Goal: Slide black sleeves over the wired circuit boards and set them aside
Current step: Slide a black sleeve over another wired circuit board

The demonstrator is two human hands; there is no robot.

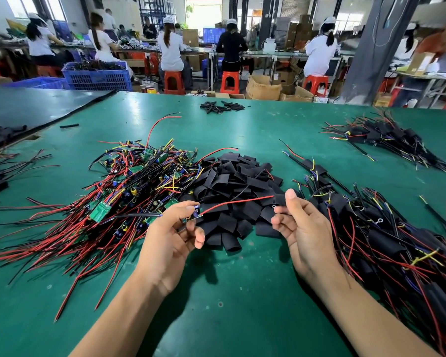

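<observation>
My left hand (174, 228) pinches a small wired circuit board (194, 214) above the table. A red wire (238, 202) runs from the board to the right, and a black wire trails left. My right hand (298, 222) holds the far end of that red wire between thumb and fingers, fingers curled. Just behind both hands lies a heap of flat black sleeves (238, 191). To the left spreads a tangled pile of bare wired boards (129, 186). At the right lies a pile of sleeved boards (386, 233).
The green table (216, 292) carries another sleeved bundle (386, 140) at the far right and a small cluster of black sleeves (220, 106) at the back. A black mat (36, 104) covers the left rear. Several people sit at benches beyond.
</observation>
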